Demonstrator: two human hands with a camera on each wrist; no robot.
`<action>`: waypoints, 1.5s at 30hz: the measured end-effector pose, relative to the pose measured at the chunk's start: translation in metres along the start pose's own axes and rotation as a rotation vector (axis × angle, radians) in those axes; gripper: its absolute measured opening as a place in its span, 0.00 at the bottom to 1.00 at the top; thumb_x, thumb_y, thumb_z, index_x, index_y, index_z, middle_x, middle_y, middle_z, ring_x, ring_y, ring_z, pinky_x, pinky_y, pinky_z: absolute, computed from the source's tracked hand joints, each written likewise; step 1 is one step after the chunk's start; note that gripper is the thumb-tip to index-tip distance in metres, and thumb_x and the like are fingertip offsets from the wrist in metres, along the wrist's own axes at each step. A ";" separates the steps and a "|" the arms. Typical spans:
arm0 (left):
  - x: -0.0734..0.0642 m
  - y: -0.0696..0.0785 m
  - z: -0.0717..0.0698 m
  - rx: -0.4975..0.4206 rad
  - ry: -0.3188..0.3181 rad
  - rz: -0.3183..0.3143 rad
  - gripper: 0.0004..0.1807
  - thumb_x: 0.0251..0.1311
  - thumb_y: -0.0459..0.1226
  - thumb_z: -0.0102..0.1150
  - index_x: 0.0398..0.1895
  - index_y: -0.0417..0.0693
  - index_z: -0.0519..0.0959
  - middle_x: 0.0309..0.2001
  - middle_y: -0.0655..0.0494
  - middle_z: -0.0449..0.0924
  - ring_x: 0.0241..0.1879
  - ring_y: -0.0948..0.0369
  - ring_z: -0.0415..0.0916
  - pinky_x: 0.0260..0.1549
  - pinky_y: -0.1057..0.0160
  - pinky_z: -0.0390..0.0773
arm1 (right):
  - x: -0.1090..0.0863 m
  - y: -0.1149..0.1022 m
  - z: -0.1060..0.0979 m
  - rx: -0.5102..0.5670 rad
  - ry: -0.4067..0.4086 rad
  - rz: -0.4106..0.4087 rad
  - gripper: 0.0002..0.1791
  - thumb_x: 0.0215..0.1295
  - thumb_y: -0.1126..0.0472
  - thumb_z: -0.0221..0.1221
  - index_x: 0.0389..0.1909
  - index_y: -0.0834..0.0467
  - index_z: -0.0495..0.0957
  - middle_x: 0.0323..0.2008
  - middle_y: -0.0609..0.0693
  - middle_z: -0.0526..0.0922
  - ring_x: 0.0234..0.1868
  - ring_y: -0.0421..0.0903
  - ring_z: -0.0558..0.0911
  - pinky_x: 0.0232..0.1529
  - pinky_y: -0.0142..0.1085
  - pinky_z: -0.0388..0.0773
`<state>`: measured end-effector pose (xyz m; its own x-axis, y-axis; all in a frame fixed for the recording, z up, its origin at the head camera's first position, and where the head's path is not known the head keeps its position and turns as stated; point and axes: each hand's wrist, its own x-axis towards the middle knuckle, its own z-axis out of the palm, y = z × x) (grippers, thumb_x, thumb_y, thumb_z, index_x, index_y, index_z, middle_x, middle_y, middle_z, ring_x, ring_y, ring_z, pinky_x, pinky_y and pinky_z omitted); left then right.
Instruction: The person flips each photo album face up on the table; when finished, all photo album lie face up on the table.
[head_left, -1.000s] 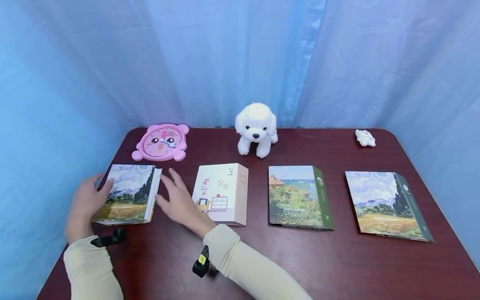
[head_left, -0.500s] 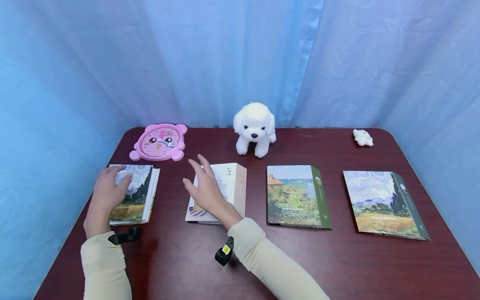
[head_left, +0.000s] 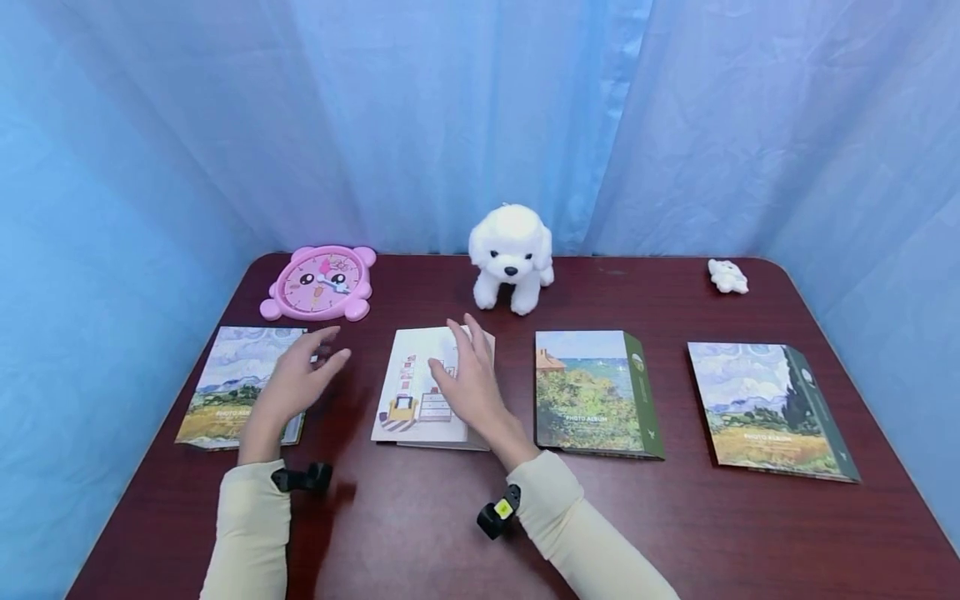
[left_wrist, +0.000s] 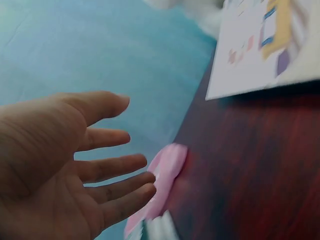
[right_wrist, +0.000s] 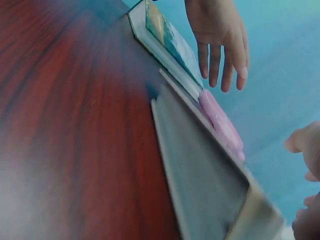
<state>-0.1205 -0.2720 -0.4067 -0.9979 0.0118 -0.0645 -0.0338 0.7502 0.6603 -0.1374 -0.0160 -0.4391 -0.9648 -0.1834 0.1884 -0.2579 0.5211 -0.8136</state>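
Over the right side of the leftmost photo album, painted with a cypress landscape, hovers my left hand, holding nothing. The left wrist view shows its fingers spread and fairly straight. My right hand is above the white album with a drawn room on its cover, fingers extended and nothing in its grasp. Part of that cover and its spine is hidden behind the right hand. In the right wrist view the white album shows edge-on, its cover standing up at a slant from the table.
A green-spined seaside album and another cypress album lie to the right. Along the back stand a pink clock, a white plush dog and a small white figure. Blue curtains surround the dark red table.
Both hands have moved right: the left from the leftmost album's left edge across its cover, the right from the gap between albums to over the white one. The albums stay in place.
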 end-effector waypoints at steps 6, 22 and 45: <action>0.004 0.009 0.027 -0.031 -0.073 0.024 0.35 0.66 0.48 0.55 0.72 0.45 0.59 0.63 0.39 0.68 0.59 0.44 0.70 0.58 0.44 0.71 | -0.017 0.023 -0.008 0.022 -0.006 0.129 0.39 0.64 0.52 0.58 0.72 0.59 0.56 0.74 0.61 0.48 0.74 0.59 0.50 0.69 0.55 0.55; 0.013 0.026 0.063 0.024 -0.170 0.013 0.34 0.60 0.42 0.63 0.67 0.36 0.66 0.53 0.42 0.73 0.46 0.52 0.78 0.45 0.54 0.78 | -0.027 0.031 -0.017 0.061 -0.055 0.211 0.35 0.66 0.54 0.56 0.71 0.62 0.59 0.72 0.61 0.55 0.71 0.59 0.58 0.68 0.53 0.59; 0.013 0.049 0.073 -0.002 -0.209 -0.001 0.38 0.59 0.52 0.61 0.66 0.37 0.67 0.50 0.43 0.74 0.46 0.54 0.78 0.44 0.57 0.78 | -0.017 0.010 -0.044 0.337 -0.035 0.285 0.31 0.64 0.51 0.58 0.69 0.42 0.65 0.70 0.52 0.62 0.70 0.50 0.64 0.69 0.42 0.61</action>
<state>-0.1310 -0.1869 -0.4298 -0.9646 0.1481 -0.2183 -0.0347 0.7491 0.6615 -0.1260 0.0291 -0.4257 -0.9912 -0.1034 -0.0833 0.0545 0.2551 -0.9654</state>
